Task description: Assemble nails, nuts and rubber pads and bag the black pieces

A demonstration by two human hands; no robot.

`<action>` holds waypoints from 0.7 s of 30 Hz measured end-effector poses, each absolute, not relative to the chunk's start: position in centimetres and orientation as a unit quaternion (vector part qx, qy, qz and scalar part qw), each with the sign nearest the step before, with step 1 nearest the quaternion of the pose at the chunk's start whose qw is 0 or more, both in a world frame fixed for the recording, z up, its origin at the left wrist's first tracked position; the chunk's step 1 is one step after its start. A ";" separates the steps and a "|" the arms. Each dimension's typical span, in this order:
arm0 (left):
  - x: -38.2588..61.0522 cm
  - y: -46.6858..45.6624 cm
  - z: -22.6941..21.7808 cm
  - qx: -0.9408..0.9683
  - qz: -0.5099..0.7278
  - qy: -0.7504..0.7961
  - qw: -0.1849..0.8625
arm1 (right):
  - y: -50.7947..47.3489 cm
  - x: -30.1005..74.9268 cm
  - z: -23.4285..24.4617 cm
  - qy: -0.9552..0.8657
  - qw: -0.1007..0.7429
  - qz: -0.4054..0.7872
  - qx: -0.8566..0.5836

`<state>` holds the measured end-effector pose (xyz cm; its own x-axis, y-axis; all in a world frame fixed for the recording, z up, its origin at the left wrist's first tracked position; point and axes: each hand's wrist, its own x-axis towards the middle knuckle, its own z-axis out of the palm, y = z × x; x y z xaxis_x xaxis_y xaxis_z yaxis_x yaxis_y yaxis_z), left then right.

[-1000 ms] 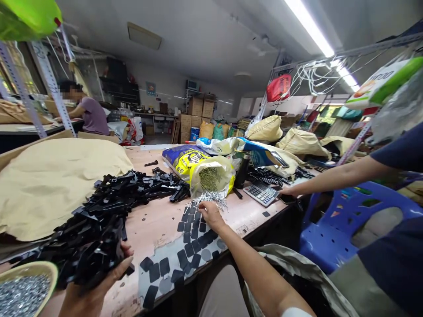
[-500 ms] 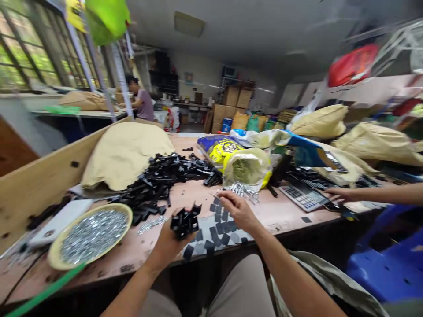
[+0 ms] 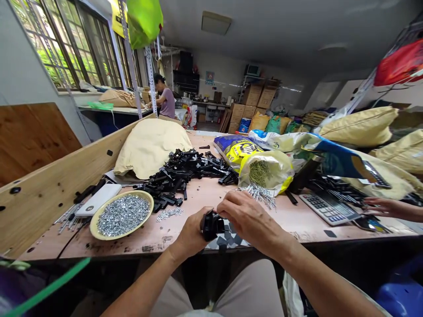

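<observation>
Black parts (image 3: 211,225) are gathered in a bundle in front of us, just over the near edge of the counter (image 3: 211,193), above our lap. Our left hand (image 3: 190,235) is wrapped around them. Our right hand (image 3: 249,218) reaches in from the other side, its fingers bent and bunched together at the top of the bundle; whether they pinch anything we cannot tell, as the back of the hand hides it. Under and beyond this hand, dark pads (image 3: 228,240) lie at the counter's edge. Farther in, we see a heap (image 3: 185,169) of similar black pieces, with a beige sack (image 3: 153,143) behind it to the left. On our left stands a yellow bowl (image 3: 93,226) full of small silvery rings (image 3: 124,215), more of them scattered between it and our left hand, and a white box (image 3: 99,200) just behind. Past our right hand, a yellow and purple bag (image 3: 243,149) spills thin metal pins (image 3: 261,193) from its mouth. Farther right lies a calculator (image 3: 327,209), and near it a co-worker's hand (image 3: 380,206), fingers extended.
</observation>
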<state>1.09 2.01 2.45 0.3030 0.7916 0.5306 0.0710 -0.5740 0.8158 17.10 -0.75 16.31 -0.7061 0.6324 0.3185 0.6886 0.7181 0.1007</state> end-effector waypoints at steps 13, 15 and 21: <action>3.6 1.6 1.5 0.687 0.482 0.308 0.448 | 0.7 17.5 13.1 -0.909 0.225 0.050 -0.348; 4.4 1.4 1.7 0.681 0.474 0.304 0.468 | 1.0 16.7 12.7 -0.903 0.238 0.043 -0.355; 3.3 0.9 2.8 0.631 0.508 0.284 0.513 | 3.1 19.1 14.3 -0.821 0.361 0.141 -0.419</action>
<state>3.32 0.95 2.84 0.3228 0.8796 0.3493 -0.1615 -0.3124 0.9361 19.14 3.07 14.35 -0.3883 0.7903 0.4739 0.5868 0.6086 -0.5341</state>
